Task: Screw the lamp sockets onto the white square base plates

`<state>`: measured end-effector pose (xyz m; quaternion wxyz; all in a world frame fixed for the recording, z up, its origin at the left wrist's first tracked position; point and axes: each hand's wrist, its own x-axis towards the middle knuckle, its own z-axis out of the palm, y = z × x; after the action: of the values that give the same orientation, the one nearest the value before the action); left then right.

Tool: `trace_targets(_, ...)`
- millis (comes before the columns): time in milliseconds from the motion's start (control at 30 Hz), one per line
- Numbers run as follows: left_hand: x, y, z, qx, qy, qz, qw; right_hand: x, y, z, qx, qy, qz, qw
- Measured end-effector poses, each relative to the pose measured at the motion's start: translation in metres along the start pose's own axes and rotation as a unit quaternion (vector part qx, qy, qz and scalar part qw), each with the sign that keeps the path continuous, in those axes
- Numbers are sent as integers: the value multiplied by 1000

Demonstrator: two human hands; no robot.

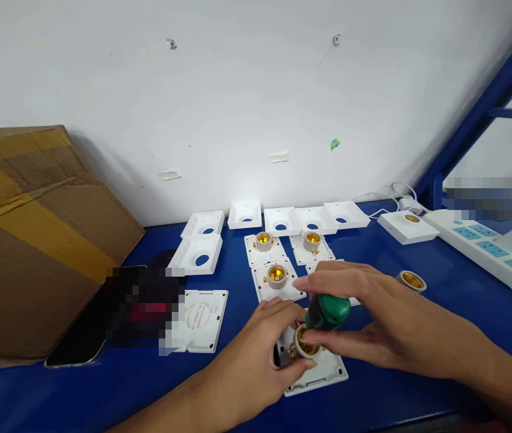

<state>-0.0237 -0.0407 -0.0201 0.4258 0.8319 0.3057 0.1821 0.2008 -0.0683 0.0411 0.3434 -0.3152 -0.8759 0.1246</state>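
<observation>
Holds a green-handled tool [335, 310] in the right fingers [348, 281], over a lamp socket [306, 350]; grips that socket with the left fingers [288, 317], on a white plate [328, 371] on the tabletop [382, 394].

no legible txt, brands, nos., signs

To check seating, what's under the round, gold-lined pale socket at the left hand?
A square white plastic plate shows beneath the socket; the part directly underneath is covered, so seating can't be confirmed.
</observation>
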Motion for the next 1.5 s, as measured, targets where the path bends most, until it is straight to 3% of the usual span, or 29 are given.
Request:
trace_targets(167,0,2,1,0,9,8,1000,-3,3,-1,2,-8,-24,1000)
trace_targets(333,0,2,0,-9,6,6,1000,-3,-3,-8,9,-55,7,998)
trace_targets(500,0,2,0,-2,11,5,1000,-3,-3,-3,-47,-12,0,999)
trace_targets(700,-1,2,-1,6,2,0,1000,-6,-3,-2,23,-55,26,998)
trace_targets(867,1,2,-2,2,-6,9,1000,-7,-2,7,-4,-13,-19,1000)
trace_targets(1100,-1,0,-2,12,-3,1,1000,-6,-2,1,49,-62,25,997)
trace_targets(1267,-1,1,-1,4,-3,12,1000,-8,-1,7,-23,-35,16,999)
trace_targets(1500,0,0,2,-7,11,-4,1000,-10,2,6,70,-51,18,996)
